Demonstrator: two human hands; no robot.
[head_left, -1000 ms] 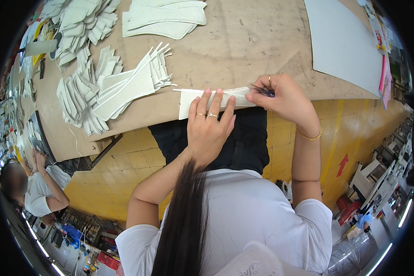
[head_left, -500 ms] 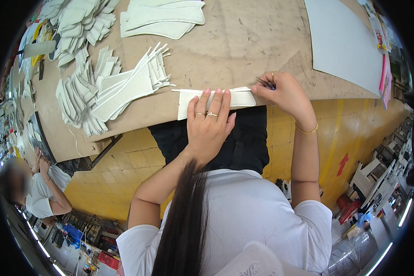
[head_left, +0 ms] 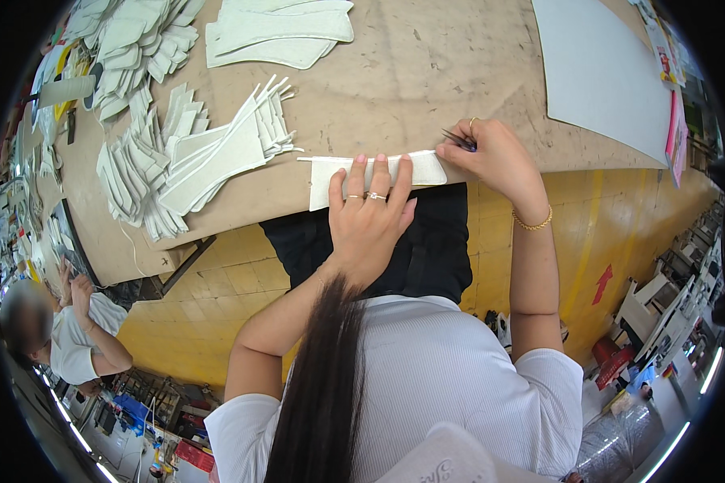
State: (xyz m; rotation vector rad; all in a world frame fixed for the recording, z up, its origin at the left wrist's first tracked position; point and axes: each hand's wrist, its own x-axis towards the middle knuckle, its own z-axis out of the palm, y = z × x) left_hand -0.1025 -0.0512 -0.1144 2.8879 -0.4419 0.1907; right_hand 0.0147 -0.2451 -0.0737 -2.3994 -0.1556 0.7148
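A cream fabric piece (head_left: pixel 325 183) with white piping along its far edge lies at the table's near edge. Across its middle, my left hand (head_left: pixel 369 229) is laid flat with fingers spread, pressing it down. At the piece's right end, my right hand (head_left: pixel 498 165) has its thumb and finger at the piping's tip. The same hand holds a pair of small thread snips (head_left: pixel 461 141), dark pointed blades sticking out to the left; their handle is hidden in my palm. To the left, a fanned stack of similar piped pieces (head_left: pixel 225 157) rests on the table.
More cream pieces (head_left: pixel 278 34) lie at the back, and a big heap (head_left: pixel 141 40) fills the back left. A large pale sheet (head_left: pixel 596 88) covers the right side of the brown-covered table (head_left: pixel 427 80). A person in white (head_left: pixel 84 334) is at the far left.
The fabric piece and both hands stay nearly in place. My right hand has shifted slightly left, with the snips' blades a little further out beyond the fingers.
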